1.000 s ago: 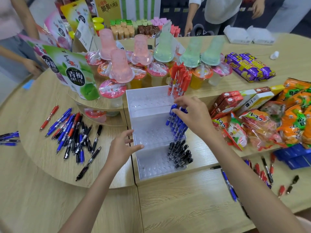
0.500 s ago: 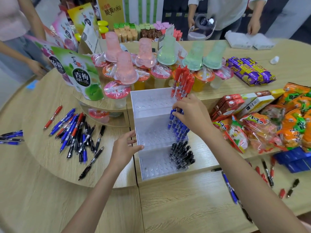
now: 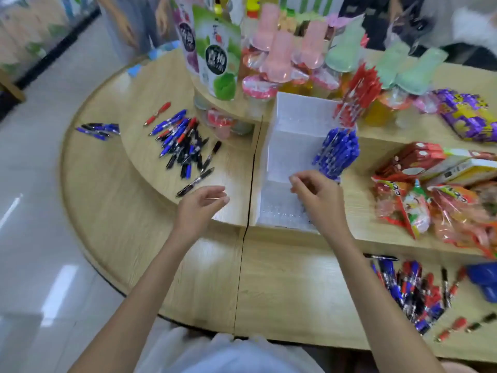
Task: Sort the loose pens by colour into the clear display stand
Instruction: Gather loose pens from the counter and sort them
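Left hand (image 3: 200, 208) loosely spread, empty, just left of clear display stand (image 3: 295, 122); right hand (image 3: 320, 201) loosely curled over its front. Loose pens (image 3: 183, 142) left of stand, colours tangled: wrong-colour grab risk.

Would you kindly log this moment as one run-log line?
left hand empty | right hand empty above stand | blue pens slotted | loose pens unsorted

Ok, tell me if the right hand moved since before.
Yes, the right hand has drawn back toward the person, off the blue pens, to the front tier of the clear stand.
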